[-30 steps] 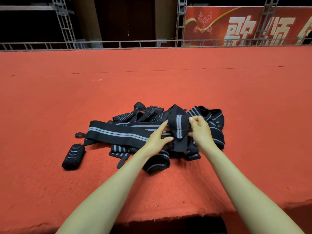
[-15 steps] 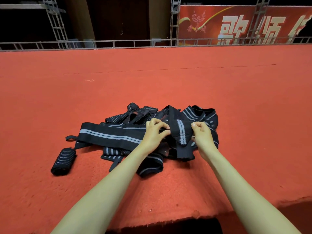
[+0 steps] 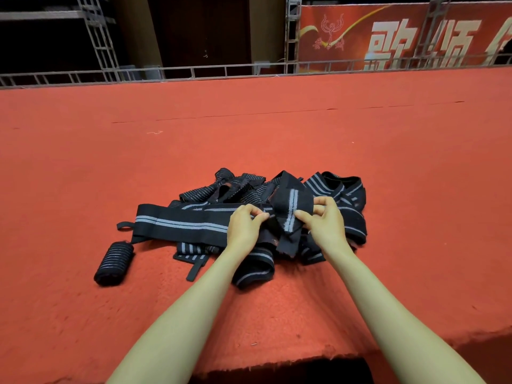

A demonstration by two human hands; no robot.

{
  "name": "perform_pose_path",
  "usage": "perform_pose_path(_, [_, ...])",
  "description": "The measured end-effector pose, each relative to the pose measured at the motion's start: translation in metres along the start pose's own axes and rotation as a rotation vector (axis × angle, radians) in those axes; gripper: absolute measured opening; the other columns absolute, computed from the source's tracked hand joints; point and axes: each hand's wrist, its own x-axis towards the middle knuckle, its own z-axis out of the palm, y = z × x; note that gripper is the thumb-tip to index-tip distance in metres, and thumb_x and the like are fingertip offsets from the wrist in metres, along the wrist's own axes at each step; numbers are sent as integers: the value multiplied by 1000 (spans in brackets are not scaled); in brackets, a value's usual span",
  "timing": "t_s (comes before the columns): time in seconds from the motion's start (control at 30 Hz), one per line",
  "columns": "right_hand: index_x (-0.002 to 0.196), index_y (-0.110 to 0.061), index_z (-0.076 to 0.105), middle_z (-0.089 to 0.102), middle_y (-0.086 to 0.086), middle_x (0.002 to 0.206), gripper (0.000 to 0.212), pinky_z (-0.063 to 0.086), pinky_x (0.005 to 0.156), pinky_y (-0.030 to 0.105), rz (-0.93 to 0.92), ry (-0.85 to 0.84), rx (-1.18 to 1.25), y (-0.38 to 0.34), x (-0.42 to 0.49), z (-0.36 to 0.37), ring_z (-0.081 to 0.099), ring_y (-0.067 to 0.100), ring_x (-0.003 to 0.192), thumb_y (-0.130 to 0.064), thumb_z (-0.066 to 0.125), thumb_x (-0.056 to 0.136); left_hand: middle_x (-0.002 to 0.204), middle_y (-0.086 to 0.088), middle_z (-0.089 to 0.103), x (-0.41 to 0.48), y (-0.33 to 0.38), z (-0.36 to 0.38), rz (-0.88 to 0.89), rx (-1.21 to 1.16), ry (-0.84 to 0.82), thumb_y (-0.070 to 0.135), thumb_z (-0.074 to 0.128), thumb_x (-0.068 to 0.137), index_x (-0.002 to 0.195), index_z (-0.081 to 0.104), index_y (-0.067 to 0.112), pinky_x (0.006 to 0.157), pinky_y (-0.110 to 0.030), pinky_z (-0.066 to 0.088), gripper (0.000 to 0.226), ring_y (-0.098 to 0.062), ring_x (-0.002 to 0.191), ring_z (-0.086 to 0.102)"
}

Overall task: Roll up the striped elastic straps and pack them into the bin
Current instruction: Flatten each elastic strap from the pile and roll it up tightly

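Observation:
A heap of black elastic straps with grey stripes [image 3: 340, 195] lies on the red carpeted platform [image 3: 249, 134]. One long strap [image 3: 180, 224] stretches flat to the left from the heap. My left hand [image 3: 245, 227] pinches this strap where it folds upward. My right hand [image 3: 325, 224] pinches the raised folded end [image 3: 291, 202] from the right side. A finished rolled strap [image 3: 113, 263] lies apart at the left. No bin is in view.
The platform's front edge [image 3: 277, 367] runs close below my forearms, with a dark gap beneath. A metal truss rail [image 3: 194, 72] borders the far edge, and a red banner [image 3: 401, 37] hangs behind it.
My left hand's fingers have curled from straight to a pinch on the strap. The folded end has been drawn lower and tighter between both hands. The view shifted slightly.

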Motion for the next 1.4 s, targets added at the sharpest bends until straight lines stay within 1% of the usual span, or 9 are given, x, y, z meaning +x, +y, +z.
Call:
perform_pose_path(0.2, [101,-15,49,68,0,88,32,54,74,37,-46,87,41,0,-8,-11,67,16,77,-11,74,81,98,0,62,7,1,-2,-91,11,24,29,65,86,71,57,23,80,-33,42,18,-19,95,54])
perform_pose_path(0.6, [95,-21,48,70,7,93,34,56,76,48,-6,156,128,2,-11,-42,69,28,81,-9,75,79,83,-6,68,16,-3,-28,-204,-54,140,19,60,90,79,65,11,73,-26,38,14,-20,82,60])
perform_pose_path(0.7, [100,-12,46,66,9,90,34,53,63,31,36,66,181,3,-18,-35,63,16,69,-1,72,81,80,0,68,12,10,-24,-141,-144,2,11,64,85,86,66,16,78,-27,49,5,-13,74,64])
perform_pose_path(0.83, [106,-9,45,65,2,83,36,46,53,14,-56,62,293,-9,-32,-18,60,-1,57,2,70,82,99,3,70,1,23,-14,-58,-129,-189,18,65,86,100,67,20,94,-35,50,14,-12,92,66])
perform_pose_path(1.0, [109,-15,47,68,3,87,40,53,65,23,-146,48,383,-29,-51,-12,66,7,71,-2,72,81,102,11,71,-32,44,-36,10,-328,-276,46,49,94,106,69,21,89,-26,50,34,-3,95,65])
perform_pose_path(1.1, [108,-13,48,69,7,86,38,55,70,26,-115,-12,399,-28,-65,2,68,11,74,3,70,81,93,9,71,-50,51,-55,-5,-490,-360,30,62,89,105,68,15,68,-14,49,23,-1,80,64])
perform_pose_path(1.23, [94,-17,54,67,12,83,14,53,71,35,-34,-106,301,-20,-73,16,64,20,75,-11,65,89,103,4,71,-61,46,-72,16,-447,-330,5,64,86,110,65,18,78,-21,50,27,-7,92,65])
perform_pose_path(1.3, [88,-21,57,65,2,73,7,52,66,32,-58,-146,45,-20,-69,15,60,15,67,-24,58,94,113,6,68,-63,39,-83,52,-425,-314,0,58,87,117,62,23,91,-21,48,39,-6,102,62])
perform_pose_path(1.4, [95,-25,59,56,-1,81,3,42,67,26,-195,-143,-380,-21,-48,10,50,6,67,-25,58,92,123,16,60,-65,31,-102,222,-90,-373,4,54,90,125,58,36,100,-18,37,48,2,115,52])
